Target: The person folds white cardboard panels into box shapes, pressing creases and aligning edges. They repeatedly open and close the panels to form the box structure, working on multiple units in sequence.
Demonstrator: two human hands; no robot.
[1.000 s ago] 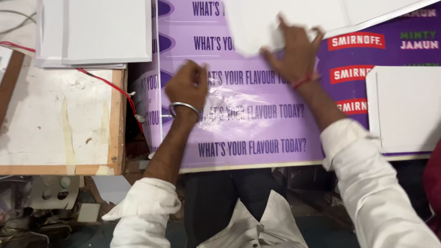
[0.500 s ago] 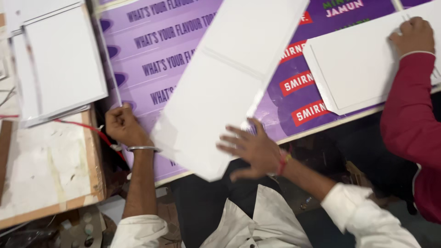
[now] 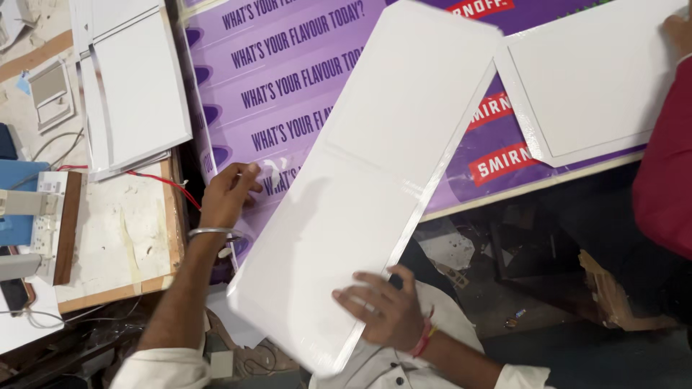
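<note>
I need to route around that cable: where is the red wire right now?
In the head view, the red wire lies at left, running from under the stacked white boards across the wooden worktop toward the left hand.

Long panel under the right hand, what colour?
Plain white, with a faint crease across its middle; the long panel shows best in the head view, right hand on its near end.
</note>
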